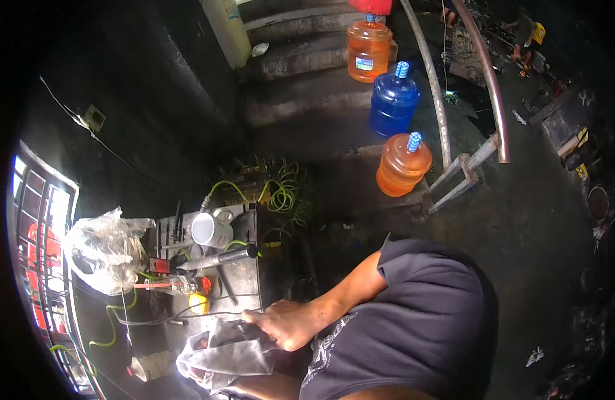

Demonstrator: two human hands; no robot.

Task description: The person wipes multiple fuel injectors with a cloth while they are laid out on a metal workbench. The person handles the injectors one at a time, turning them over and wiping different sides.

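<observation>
My right hand [284, 325] is closed on the near edge of a light grey, crumpled sheet [237, 357]; whether it is cloth or thin plastic I cannot tell. Its thumb points towards the workbench [247, 280]. My left forearm [264, 385] comes in low and passes under the sheet. That covers most of my left hand, so its fingers cannot be read. Just beyond the sheet, a yellow object [199, 305] stands beside a clear bottle [177, 285] with red parts. A silver, dark-ended cylinder [217, 258] and a white mug [212, 230] are further along.
A clear plastic bag [111, 250] bulges beside the barred window [44, 233]. A coiled green hose [281, 195] hangs past the bench. Two orange jugs [404, 167] and a blue jug [394, 103] stand on steps by a metal handrail [487, 73]. A person [531, 37] is far right.
</observation>
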